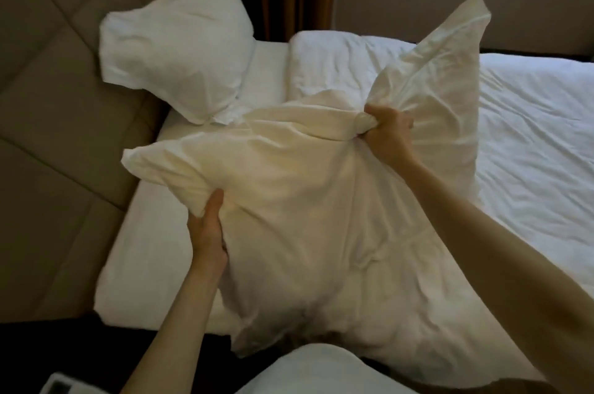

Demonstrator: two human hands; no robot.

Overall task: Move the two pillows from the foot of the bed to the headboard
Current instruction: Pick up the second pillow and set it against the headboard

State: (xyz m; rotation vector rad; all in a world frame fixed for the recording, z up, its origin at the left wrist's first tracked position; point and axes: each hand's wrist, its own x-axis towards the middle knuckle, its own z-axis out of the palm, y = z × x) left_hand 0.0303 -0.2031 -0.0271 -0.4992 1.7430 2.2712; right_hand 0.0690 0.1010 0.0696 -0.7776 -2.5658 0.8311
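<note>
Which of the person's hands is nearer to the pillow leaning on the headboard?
The left. The left hand grips the held pillow's near edge, below the leaning pillow. The right hand bunches the held pillow's far side, farther to the right.

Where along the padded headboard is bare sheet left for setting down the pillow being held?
Free: the white fitted sheet between the beige padded headboard and the held white pillow, gripped by the left hand and right hand. Crowded: the far corner, under the propped white pillow and rumpled white duvet.
</note>
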